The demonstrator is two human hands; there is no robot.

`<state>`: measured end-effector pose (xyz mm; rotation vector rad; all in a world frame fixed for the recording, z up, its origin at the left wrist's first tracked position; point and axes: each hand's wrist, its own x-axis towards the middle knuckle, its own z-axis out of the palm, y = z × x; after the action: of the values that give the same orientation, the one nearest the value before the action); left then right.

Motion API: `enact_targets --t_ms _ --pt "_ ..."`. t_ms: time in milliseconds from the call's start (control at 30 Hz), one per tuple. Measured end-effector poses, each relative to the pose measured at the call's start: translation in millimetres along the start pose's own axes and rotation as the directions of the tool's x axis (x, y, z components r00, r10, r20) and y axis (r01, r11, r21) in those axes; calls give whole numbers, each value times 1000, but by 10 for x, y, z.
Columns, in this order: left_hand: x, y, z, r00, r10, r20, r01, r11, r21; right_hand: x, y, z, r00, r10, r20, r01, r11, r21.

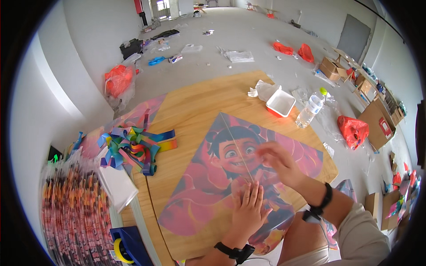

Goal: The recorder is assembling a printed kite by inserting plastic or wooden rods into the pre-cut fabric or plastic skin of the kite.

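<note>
I see my left hand [248, 208] lying flat on the kite [222, 186], fingers [254, 191] stretched out and close together, palm pressing the printed sail down near its lower middle; it grips nothing. My right hand [277, 164] hovers just above and to the right of those fingers, blurred, its fingers curled inward over the sail. I cannot tell whether they pinch anything. A thin straight spar [237, 148] runs from the kite's top corner down toward the tips of my left fingers.

The kite, a pink and purple diamond with a cartoon face, lies spread on the wooden desk [199, 102], directly beneath both hands. Well to the left of my left fingers sits a tangle of rainbow ribbon tails [133, 148], and lower left of them a blue tape dispenser [128, 250] with a yellow roll. Beyond my right fingers, toward the far edge of the desk, rest a white and red tray [280, 104] and a clear plastic bottle [310, 111] with a green cap. Both wrists wear black bands.
</note>
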<state>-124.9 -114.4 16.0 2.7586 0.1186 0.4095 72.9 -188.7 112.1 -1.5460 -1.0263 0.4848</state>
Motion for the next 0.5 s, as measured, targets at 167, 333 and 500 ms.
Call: enact_targets --t_ms 167,333,500 --pt "0 -26 -22 1000 -18 12 19 998 -54 1014 961 393 992 -72 102 120 765 -633" --pt "-28 -6 -26 999 -18 46 21 997 -76 1671 1661 600 997 -62 37 63 493 -868" --pt "-74 -51 -54 996 -36 84 42 996 -80 1977 1634 744 999 1 44 41 382 -923"
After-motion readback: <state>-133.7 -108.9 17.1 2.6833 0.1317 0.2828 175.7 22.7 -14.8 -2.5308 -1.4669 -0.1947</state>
